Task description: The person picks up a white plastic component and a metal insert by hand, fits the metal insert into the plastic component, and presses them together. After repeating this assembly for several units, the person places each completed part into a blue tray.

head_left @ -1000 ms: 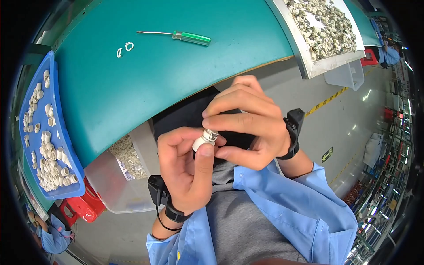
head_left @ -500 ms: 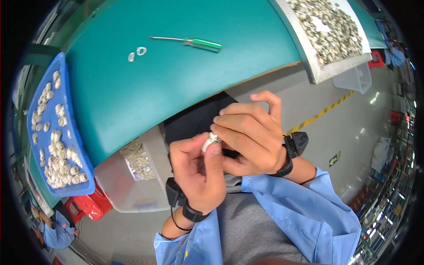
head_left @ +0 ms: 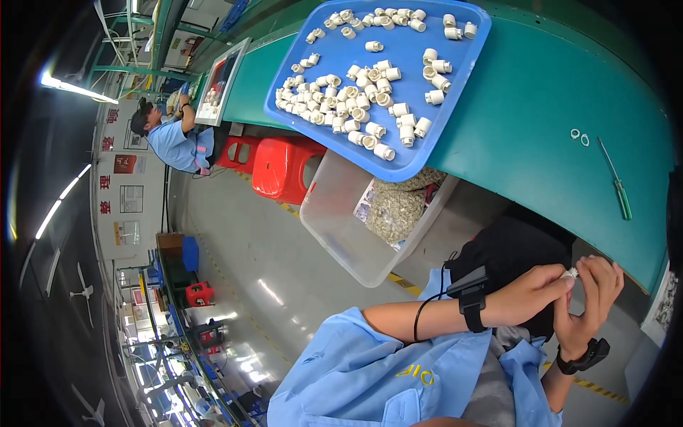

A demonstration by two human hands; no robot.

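A small white cylindrical part [head_left: 570,273] is pinched between my hands, low at the right and just off the bench's near edge. My left hand [head_left: 530,293] grips it with thumb and fingers from the left. From the other side my right hand [head_left: 594,295] closes its bent fingertips on the same part, covering much of it. Many similar white cylindrical parts [head_left: 346,103] lie loose in a blue tray [head_left: 445,139]. On the green bench top [head_left: 530,92], a screwdriver [head_left: 620,196] with a green handle lies beyond my hands, beside two small pale rings [head_left: 580,136].
Under the bench edge stands a clear plastic bin [head_left: 341,245] holding a bag of small metal pieces [head_left: 395,213]. Red stools [head_left: 281,171] are left of it. A person in blue [head_left: 174,142] works farther along. A box of metal pieces [head_left: 666,302] shows at the right edge.
The view has swung left, so the tray now fills the upper middle and my hands appear at lower right. Both hands still hold the white part together.
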